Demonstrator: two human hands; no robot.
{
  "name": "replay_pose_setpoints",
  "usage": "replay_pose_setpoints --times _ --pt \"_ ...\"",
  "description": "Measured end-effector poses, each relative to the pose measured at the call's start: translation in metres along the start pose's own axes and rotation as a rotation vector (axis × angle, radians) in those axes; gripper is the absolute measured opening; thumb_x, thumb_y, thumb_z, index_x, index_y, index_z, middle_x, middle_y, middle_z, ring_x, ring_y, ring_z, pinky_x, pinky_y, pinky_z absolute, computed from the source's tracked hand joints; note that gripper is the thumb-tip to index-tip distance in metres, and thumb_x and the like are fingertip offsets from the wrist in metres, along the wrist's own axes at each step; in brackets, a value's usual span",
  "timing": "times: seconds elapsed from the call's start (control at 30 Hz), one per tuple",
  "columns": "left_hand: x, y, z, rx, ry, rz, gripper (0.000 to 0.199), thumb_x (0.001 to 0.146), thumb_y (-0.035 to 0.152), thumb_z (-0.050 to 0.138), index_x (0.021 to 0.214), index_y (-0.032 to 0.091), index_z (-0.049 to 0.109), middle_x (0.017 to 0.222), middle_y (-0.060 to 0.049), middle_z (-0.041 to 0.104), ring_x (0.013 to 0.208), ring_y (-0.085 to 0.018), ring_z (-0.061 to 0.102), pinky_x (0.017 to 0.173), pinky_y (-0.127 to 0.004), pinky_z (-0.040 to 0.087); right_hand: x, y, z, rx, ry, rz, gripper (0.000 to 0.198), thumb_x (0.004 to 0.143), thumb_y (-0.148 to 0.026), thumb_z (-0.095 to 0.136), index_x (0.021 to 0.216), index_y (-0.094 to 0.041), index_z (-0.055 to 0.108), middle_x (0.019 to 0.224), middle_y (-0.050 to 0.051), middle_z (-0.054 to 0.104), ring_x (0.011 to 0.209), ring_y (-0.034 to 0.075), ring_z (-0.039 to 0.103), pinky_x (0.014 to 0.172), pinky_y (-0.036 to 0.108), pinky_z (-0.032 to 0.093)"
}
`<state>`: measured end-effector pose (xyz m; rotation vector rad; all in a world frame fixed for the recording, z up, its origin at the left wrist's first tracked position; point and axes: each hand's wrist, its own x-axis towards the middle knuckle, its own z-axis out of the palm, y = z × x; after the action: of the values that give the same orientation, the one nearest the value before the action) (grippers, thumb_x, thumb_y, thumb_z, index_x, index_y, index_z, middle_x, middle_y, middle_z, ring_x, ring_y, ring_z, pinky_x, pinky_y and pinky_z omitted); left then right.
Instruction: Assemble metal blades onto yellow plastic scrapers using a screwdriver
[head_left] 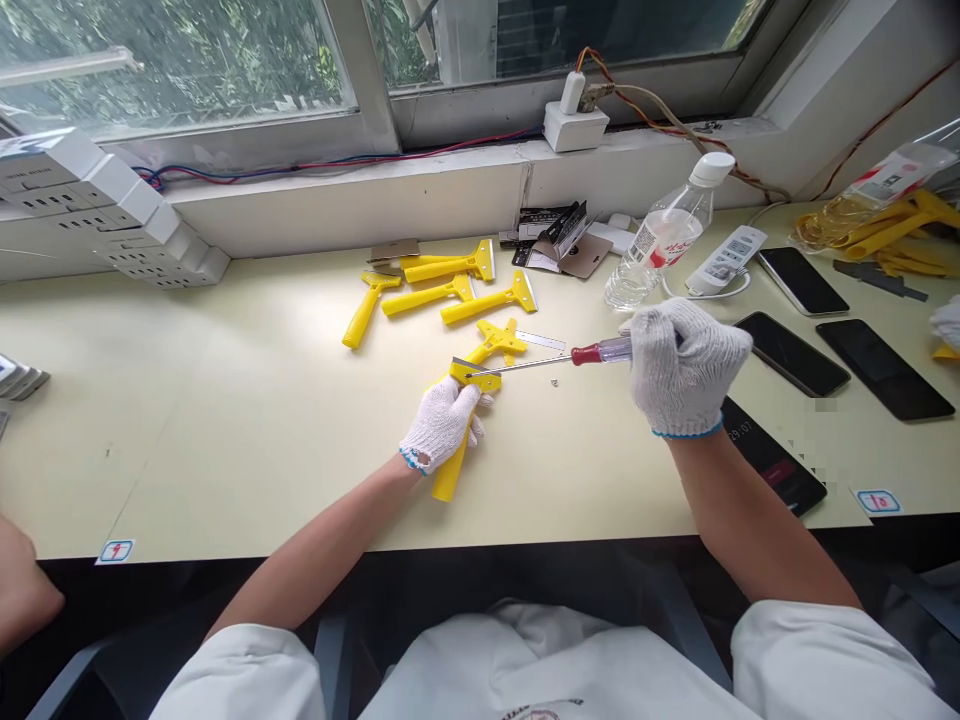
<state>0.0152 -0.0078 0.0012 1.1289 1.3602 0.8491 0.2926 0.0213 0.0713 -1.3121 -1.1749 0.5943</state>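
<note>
My left hand [444, 418], in a white knit glove, is closed round a yellow scraper [448, 476] near its head. In my gloved right hand [684, 368] is a screwdriver [589, 354] with a red and clear handle, its shaft pointing left. The screwdriver's tip meets the head of the held scraper. Just behind lies another yellow scraper part [501, 341], with a thin metal blade [541, 341] beside it. Tiny metal pieces [554, 382] rest on the table right of the scraper. Several yellow scrapers [417, 297] lie further back, some with blades showing.
A water bottle [664, 235] stands behind my right hand, near opened black cardboard packets [559, 240]. Several phones [885, 368] and a power strip [726, 260] lie at the right. White boxes [112, 215] line the left sill. Another person's arm [26, 590] shows at the left edge.
</note>
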Motion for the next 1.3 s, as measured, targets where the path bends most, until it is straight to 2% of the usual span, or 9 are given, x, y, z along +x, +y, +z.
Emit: replay_pose_setpoints --times 0.17,0.3,0.43,0.67,0.83,1.0,1.1,1.2,1.3 --pt "0.001 0.002 -0.003 0.047 -0.035 -0.002 0.019 0.107 0.035 0.06 0.107 0.016 0.063 0.114 -0.013 0.084 0.045 -0.011 0.065 0.042 -0.026 0.052 0.031 -0.033 -0.008 -0.428 -0.368 -0.788 0.037 0.102 -0.043 0.07 0.074 -0.021 0.058 0.061 0.0 0.048 0.058 0.012 0.039 0.06 0.032 0.029" --pt "0.002 0.001 -0.004 0.024 -0.047 -0.019 0.018 0.106 0.033 0.058 0.108 0.016 0.063 0.116 -0.013 0.084 0.047 -0.011 0.066 0.043 -0.028 0.055 0.051 -0.058 -0.01 -0.41 -0.678 -0.951 0.022 0.109 -0.038 0.059 0.095 -0.022 0.062 0.086 0.004 0.067 0.077 0.016 0.06 0.074 0.033 0.049" --pt "0.003 0.003 -0.004 0.007 -0.083 -0.025 0.017 0.106 0.032 0.057 0.111 0.016 0.063 0.117 -0.013 0.083 0.049 -0.012 0.068 0.042 -0.028 0.054 0.053 -0.074 -0.006 -0.354 -0.775 -0.895 0.01 0.106 -0.03 0.058 0.108 -0.021 0.061 0.106 0.007 0.071 0.089 0.016 0.065 0.082 0.032 0.055" --pt "0.009 0.007 0.012 0.008 -0.197 -0.013 0.016 0.107 0.031 0.058 0.115 0.018 0.061 0.113 -0.012 0.082 0.052 -0.013 0.069 0.044 -0.027 0.056 0.047 -0.098 0.021 -1.037 -0.292 -0.57 0.053 0.112 -0.067 0.052 0.102 -0.018 0.069 0.082 0.011 0.067 0.083 0.027 0.067 0.084 0.041 0.05" --pt "0.026 0.01 0.028 -0.022 -0.319 -0.015 0.018 0.105 0.03 0.059 0.116 0.017 0.063 0.115 -0.013 0.081 0.053 -0.012 0.068 0.043 -0.026 0.054 0.061 -0.111 0.009 -0.682 -0.56 -0.733 0.021 0.112 -0.041 0.052 0.114 -0.025 0.065 0.111 0.008 0.077 0.101 0.024 0.072 0.095 0.041 0.056" --pt "0.037 0.014 0.033 -0.079 -0.344 -0.038 0.018 0.103 0.03 0.062 0.117 0.017 0.064 0.114 -0.013 0.082 0.053 -0.012 0.067 0.044 -0.025 0.054 0.061 -0.113 -0.005 -0.31 -0.758 -0.578 0.013 0.098 -0.024 0.064 0.11 -0.027 0.065 0.112 0.004 0.078 0.099 0.021 0.075 0.089 0.037 0.061" --pt "0.043 0.014 0.034 -0.082 -0.396 -0.055 0.019 0.104 0.031 0.063 0.118 0.017 0.063 0.112 -0.013 0.082 0.054 -0.011 0.068 0.044 -0.024 0.053 0.053 -0.115 0.005 -0.511 -0.561 -0.542 0.011 0.101 -0.031 0.062 0.104 -0.022 0.065 0.096 0.007 0.075 0.09 0.023 0.072 0.089 0.039 0.058" --pt "0.049 0.015 0.035 -0.076 -0.443 -0.078 0.021 0.105 0.033 0.064 0.119 0.017 0.063 0.109 -0.013 0.082 0.055 -0.013 0.069 0.044 -0.025 0.054 0.048 -0.118 0.013 -0.979 -0.321 -0.497 0.04 0.11 -0.054 0.05 0.107 -0.017 0.067 0.086 0.013 0.07 0.09 0.03 0.072 0.091 0.047 0.055" --pt "0.052 0.019 0.036 -0.067 -0.482 -0.072 0.023 0.105 0.033 0.066 0.121 0.018 0.059 0.107 -0.012 0.082 0.055 -0.013 0.069 0.044 -0.025 0.053 0.049 -0.119 0.005 -0.957 -0.482 -0.616 0.03 0.11 -0.043 0.046 0.112 -0.021 0.066 0.105 0.016 0.075 0.1 0.032 0.073 0.093 0.048 0.055"
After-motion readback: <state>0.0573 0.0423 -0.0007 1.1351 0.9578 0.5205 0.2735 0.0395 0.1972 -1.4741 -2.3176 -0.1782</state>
